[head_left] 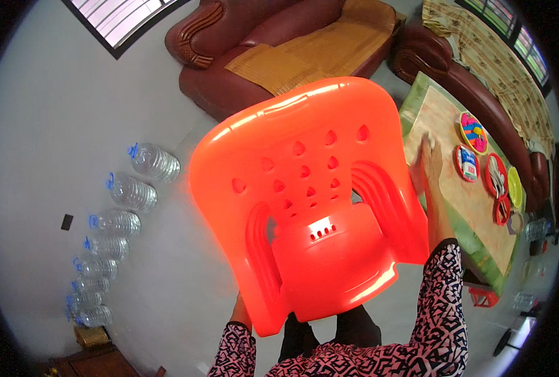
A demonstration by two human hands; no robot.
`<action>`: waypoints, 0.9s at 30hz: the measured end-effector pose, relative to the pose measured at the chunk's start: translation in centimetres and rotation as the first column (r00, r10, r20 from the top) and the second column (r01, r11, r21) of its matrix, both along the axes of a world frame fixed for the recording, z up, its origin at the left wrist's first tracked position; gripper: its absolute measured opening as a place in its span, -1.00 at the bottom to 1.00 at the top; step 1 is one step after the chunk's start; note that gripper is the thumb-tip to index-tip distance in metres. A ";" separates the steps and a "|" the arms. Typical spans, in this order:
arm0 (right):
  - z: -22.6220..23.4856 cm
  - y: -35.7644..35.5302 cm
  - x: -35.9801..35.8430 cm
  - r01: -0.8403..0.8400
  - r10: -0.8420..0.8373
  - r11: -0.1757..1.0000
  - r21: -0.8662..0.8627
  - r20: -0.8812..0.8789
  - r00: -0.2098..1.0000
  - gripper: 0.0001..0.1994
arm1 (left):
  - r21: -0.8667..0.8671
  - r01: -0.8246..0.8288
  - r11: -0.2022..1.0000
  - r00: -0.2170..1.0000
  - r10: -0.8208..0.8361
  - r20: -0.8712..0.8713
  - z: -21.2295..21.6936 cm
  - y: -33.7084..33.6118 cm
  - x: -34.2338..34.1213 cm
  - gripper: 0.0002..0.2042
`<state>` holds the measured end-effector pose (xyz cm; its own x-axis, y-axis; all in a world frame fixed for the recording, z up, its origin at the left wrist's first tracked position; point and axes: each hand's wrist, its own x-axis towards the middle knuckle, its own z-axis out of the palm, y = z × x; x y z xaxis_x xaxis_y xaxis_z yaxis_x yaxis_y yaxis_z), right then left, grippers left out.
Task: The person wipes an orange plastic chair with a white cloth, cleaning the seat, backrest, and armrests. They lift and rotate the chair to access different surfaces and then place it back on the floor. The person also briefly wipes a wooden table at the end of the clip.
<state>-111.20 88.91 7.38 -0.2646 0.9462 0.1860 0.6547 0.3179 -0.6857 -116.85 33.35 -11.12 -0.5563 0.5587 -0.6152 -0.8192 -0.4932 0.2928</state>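
Observation:
A bright orange-red plastic chair fills the middle, its backrest away from me and its seat towards me. Drop-shaped holes pierce the backrest. My left hand is at the front end of the chair's left armrest and appears closed on it, though the chair covers most of its fingers. Just beyond the right edge of the backrest is my right hand, over the near side of a table. Its fingers are small and partly hidden, and whether they touch the chair or the tabletop is unclear.
Several large clear water bottles with blue caps line the wall at left. A maroon sofa stands ahead, another sofa beyond the table. The table bears a basket of colourful pieces and red trays. Wooden furniture occupies the lower left.

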 end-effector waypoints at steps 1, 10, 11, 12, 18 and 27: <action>4.6 -4.0 -3.2 -0.052 0.045 0.998 -0.044 -0.153 0.987 -0.37 | -0.034 -0.031 0.999 0.999 0.029 -0.044 0.6 -0.3 -0.8 -0.21; 7.4 -17.8 -21.1 -0.002 0.104 0.895 0.446 -0.205 0.973 -0.47 | -0.709 -0.391 0.587 0.515 -0.498 -0.697 8.6 4.1 -1.6 -0.09; 6.7 -20.0 -21.9 -0.084 0.181 0.885 0.457 -0.172 0.968 -0.47 | -0.776 -0.437 0.454 0.472 -0.619 -0.628 7.8 4.1 -1.3 -0.06; 5.8 -23.2 -22.6 -0.141 0.245 0.811 0.568 -0.111 0.963 -0.45 | -0.782 -0.459 0.421 0.450 -0.649 -0.614 7.1 3.7 -1.3 -0.03; 3.9 -32.7 -21.1 -0.438 0.474 0.614 0.656 0.137 0.870 -0.37 | -0.841 -0.370 0.395 0.446 -0.718 -0.534 8.3 4.3 -1.0 -0.02; 5.2 -24.0 -20.0 -0.520 0.489 0.387 0.761 0.308 0.816 -0.37 | -0.875 -0.283 0.393 0.535 -0.693 -0.484 10.4 4.6 -1.3 -0.05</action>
